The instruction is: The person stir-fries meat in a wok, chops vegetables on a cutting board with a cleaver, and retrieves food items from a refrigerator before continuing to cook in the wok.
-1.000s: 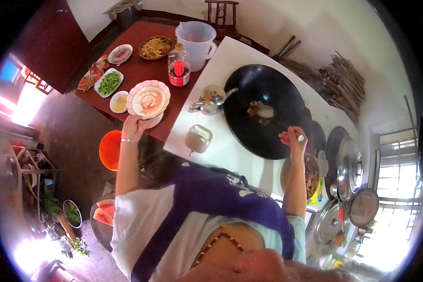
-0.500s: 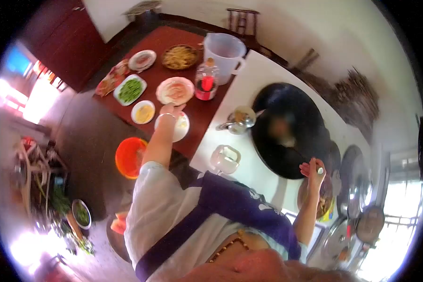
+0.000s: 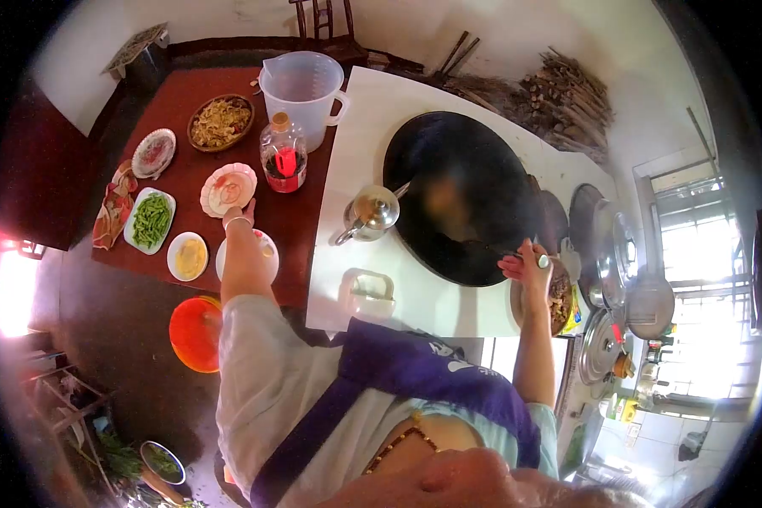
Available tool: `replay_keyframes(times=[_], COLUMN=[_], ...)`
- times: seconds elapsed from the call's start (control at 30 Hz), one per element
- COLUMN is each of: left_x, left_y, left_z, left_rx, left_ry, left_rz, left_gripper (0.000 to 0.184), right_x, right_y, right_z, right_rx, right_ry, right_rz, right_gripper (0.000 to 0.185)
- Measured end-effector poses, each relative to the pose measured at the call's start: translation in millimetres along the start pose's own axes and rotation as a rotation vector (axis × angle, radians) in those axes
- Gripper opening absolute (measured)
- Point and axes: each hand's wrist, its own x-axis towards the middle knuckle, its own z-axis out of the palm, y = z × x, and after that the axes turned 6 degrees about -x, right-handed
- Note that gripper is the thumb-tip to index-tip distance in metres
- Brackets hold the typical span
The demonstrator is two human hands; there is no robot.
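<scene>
My left hand (image 3: 240,213) reaches over the red table, its fingers closed at the near rim of a pinkish scalloped plate (image 3: 227,188) with a little reddish residue on it. Partly under that forearm is a white plate (image 3: 267,258). At the wok's near right side, my right hand (image 3: 529,267) is wrapped around a spatula handle (image 3: 543,262), whose pale end sticks out of the fist. The dark shaft runs into a large black wok (image 3: 415,144). What lies in the wok is blurred, and the spatula's blade cannot be made out.
On the table (image 3: 186,93) stand a dish of green vegetable pieces (image 3: 151,221), a yellow-filled bowl (image 3: 188,256), a brown bowl (image 3: 220,123), a jug (image 3: 303,91) and a bottle (image 3: 283,157). A metal pot (image 3: 372,210) sits beside the wok; an orange basin (image 3: 193,334) is below.
The view has turned, so the table and wok appear farther left. My left hand stays at the scalloped plate's rim, and my right hand still holds the spatula.
</scene>
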Motion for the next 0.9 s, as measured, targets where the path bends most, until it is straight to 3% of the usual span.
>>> replay_keyframes(times=[0.23,0.27,0.4,0.47,0.53,0.67,0.83,0.9], left_x=[-46,-58,-121,-133,-137,-187,-251,-276], left_y=[7,9,21,25,31,30,28,18], left_z=[-14,-17,-47,-60,-70,-109,-160,-177], left_rx=[0.194,0.297,1.176,0.953,0.099,0.113,0.154,0.111], left_ry=[-0.083,-0.137,-0.462,-0.415,-0.202,-0.143,-0.177,-0.205], left_rz=[-0.023,0.014,0.45,0.359,-0.046,-0.005,0.123,0.081], left_gripper=[0.052,0.055,0.039,0.032,0.027,0.024,0.014,0.011], right_x=[21,23,36,29,22,47,40,47], right_y=[14,15,52,64,73,71,59,64], right_z=[17,16,17,10,6,-24,-49,-52], right_rx=[0.109,0.12,0.227,0.162,0.146,0.218,0.093,0.08], right_ry=[-0.04,-0.027,-0.103,-0.154,-0.153,-0.208,-0.243,-0.283], right_rz=[-0.17,-0.184,-0.107,-0.142,-0.105,-0.165,-0.09,-0.161], right_gripper=[0.031,0.031,0.028,0.028,0.027,0.027,0.024,0.024])
